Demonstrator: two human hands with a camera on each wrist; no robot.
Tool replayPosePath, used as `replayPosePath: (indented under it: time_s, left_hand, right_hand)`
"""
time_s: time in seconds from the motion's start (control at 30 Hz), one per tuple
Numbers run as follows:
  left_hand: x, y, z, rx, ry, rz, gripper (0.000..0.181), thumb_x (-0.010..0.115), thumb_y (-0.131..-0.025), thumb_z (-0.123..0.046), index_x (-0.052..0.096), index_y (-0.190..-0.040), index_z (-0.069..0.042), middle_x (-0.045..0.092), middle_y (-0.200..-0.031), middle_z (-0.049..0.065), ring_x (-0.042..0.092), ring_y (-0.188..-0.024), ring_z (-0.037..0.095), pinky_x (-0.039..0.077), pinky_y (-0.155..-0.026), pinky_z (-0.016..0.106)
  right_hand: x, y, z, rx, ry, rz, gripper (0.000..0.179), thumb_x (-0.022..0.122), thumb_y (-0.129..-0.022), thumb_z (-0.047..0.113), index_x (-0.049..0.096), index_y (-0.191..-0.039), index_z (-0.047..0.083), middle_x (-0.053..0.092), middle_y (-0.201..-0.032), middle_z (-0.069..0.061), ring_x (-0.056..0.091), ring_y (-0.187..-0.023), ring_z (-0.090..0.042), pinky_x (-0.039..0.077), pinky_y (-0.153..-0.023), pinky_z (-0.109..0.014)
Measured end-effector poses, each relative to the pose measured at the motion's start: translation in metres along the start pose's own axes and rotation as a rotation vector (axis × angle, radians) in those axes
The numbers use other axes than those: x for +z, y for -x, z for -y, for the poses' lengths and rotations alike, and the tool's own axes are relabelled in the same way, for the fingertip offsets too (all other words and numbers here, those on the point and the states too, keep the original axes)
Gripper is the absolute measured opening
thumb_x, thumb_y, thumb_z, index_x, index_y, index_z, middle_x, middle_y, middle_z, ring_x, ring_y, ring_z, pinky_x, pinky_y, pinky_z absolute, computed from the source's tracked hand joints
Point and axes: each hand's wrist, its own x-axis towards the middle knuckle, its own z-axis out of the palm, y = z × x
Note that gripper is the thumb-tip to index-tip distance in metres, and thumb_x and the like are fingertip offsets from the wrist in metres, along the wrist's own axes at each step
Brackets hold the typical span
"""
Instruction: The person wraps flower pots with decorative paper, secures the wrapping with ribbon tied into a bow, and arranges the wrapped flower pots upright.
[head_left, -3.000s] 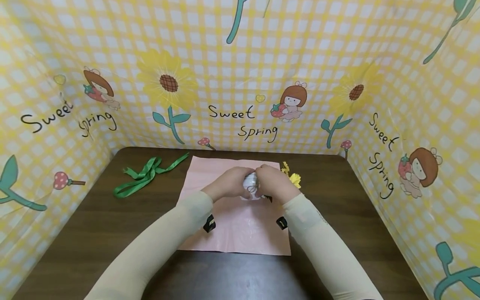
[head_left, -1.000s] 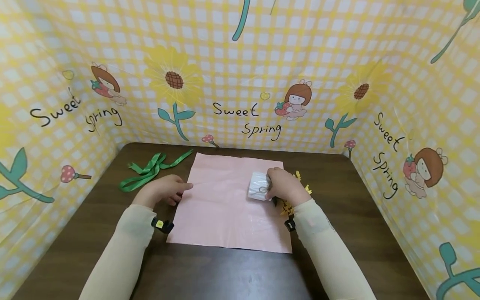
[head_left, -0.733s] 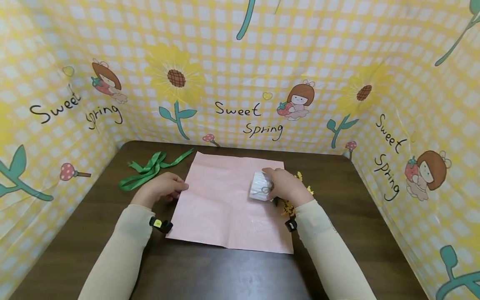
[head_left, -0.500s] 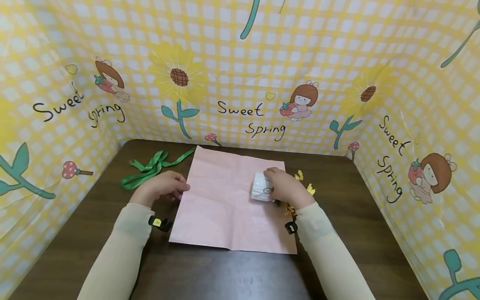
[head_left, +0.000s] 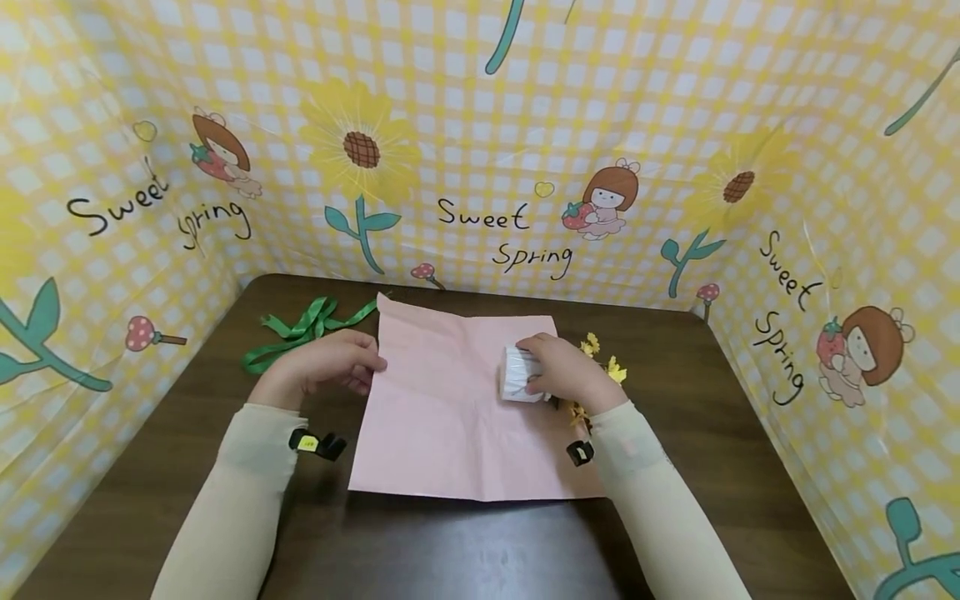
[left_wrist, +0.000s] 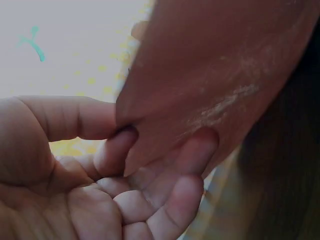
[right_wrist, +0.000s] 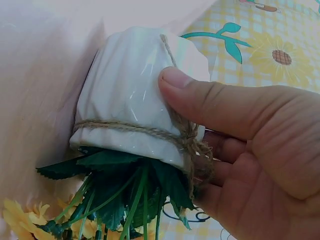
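A pink sheet of wrapping paper lies on the dark table, its left side lifted. My left hand pinches that left edge between thumb and forefinger, and the left wrist view shows the paper between them. On the paper's right half a white ribbed flower pot lies on its side. My right hand grips it, thumb on the pot's wall near a twine bow. Green leaves and yellow flowers stick out of the pot toward the right; my right hand partly hides them in the head view.
A crumpled green ribbon lies at the table's back left, just beyond my left hand. Yellow checked cloth walls the table at the back and both sides.
Both hands were on the pot. The left hand let go, moved left and took the paper's left edge, which has risen and shifted slightly right. The right hand still grips the pot, now lying on its side.
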Motion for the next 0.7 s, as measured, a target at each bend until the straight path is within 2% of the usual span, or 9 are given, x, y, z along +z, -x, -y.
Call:
replayPosePath:
  time_s: [0.1,0.23,0.43,0.53,0.7]
  left_hand:
    - [0.001,0.002,-0.005,0.065,-0.003,-0.03,0.024,0.062,-0.098,-0.009,0.05,-0.078,-0.003,0.053,-0.072,0.004,0.057,-0.071,0.02,0.055,-0.075,0.037]
    - [0.003,0.006,-0.013,0.118,0.001,-0.065,0.026,0.062,-0.097,-0.009,0.047,-0.075,-0.006,0.046,-0.071,0.002,0.045,-0.066,0.016,0.044,-0.066,0.029]
    - [0.02,0.012,-0.029,0.16,0.004,-0.11,0.024,0.063,-0.096,-0.01,0.05,-0.077,-0.007,0.046,-0.07,0.001,0.044,-0.067,0.015,0.041,-0.065,0.027]
    - [0.029,0.016,-0.038,0.174,-0.009,-0.163,0.024,0.064,-0.096,-0.012,0.051,-0.077,-0.007,0.046,-0.068,0.001,0.043,-0.064,0.014,0.039,-0.063,0.027]
    - [0.042,0.019,-0.047,0.193,0.043,-0.257,0.022,0.065,-0.096,-0.012,0.051,-0.079,-0.005,0.046,-0.071,0.001,0.04,-0.061,0.012,0.036,-0.062,0.027]
  right_hand:
    - [0.0,-0.002,0.004,-0.009,-0.015,0.008,0.07,0.085,-0.084,0.017,0.054,-0.146,0.005,0.059,-0.14,-0.013,0.06,-0.118,-0.025,0.048,-0.103,-0.042]
    - [-0.002,0.0,0.007,0.003,-0.046,0.05,0.072,0.085,-0.085,0.019,0.052,-0.148,0.005,0.057,-0.145,-0.012,0.057,-0.124,-0.025,0.046,-0.106,-0.042]
    - [0.001,0.006,0.0,0.01,-0.065,0.052,0.07,0.085,-0.086,0.022,0.054,-0.146,0.004,0.057,-0.145,-0.013,0.056,-0.129,-0.028,0.045,-0.109,-0.044]
    - [0.005,0.005,0.0,-0.006,-0.065,0.033,0.07,0.085,-0.086,0.024,0.055,-0.146,0.005,0.058,-0.144,-0.011,0.057,-0.129,-0.026,0.045,-0.109,-0.042]
    - [0.01,0.001,0.009,-0.019,-0.074,0.017,0.07,0.085,-0.085,0.027,0.056,-0.145,0.007,0.06,-0.141,-0.009,0.058,-0.126,-0.024,0.046,-0.109,-0.041]
